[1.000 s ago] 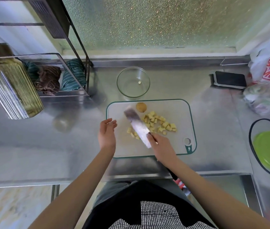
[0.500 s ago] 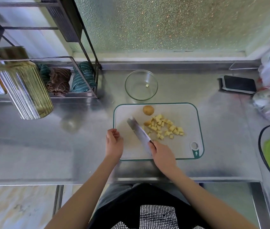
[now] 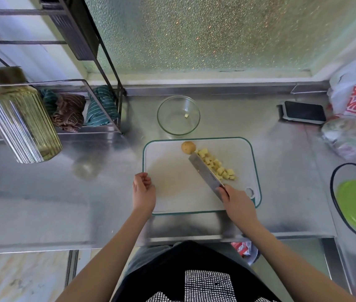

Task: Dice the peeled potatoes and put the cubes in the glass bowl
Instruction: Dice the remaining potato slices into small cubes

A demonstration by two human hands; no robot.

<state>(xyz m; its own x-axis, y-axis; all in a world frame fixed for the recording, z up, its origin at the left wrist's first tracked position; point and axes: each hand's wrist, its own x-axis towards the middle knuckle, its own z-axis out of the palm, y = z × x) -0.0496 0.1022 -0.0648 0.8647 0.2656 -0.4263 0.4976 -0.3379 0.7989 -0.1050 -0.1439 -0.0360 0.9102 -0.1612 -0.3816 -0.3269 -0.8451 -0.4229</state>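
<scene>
Fingers of the right hand (image 3: 237, 199) grasp the knife (image 3: 206, 173), whose blade lies diagonally against the potato cubes (image 3: 217, 166) on the cutting board (image 3: 172, 184). The left hand (image 3: 143, 191), loosely curled and empty, rests at the board's left edge. The glass bowl (image 3: 178, 115) stands just behind the board.

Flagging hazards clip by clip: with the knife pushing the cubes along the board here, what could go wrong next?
1. The knife herds the potato cubes toward the cutting board right side; some could slide off onto the counter.
2. The whole potato sits loose at the blade tip and may roll when nudged.
3. The glass bowl stands off the board, holding just one cube; carrying cubes across that gap risks spills.
</scene>
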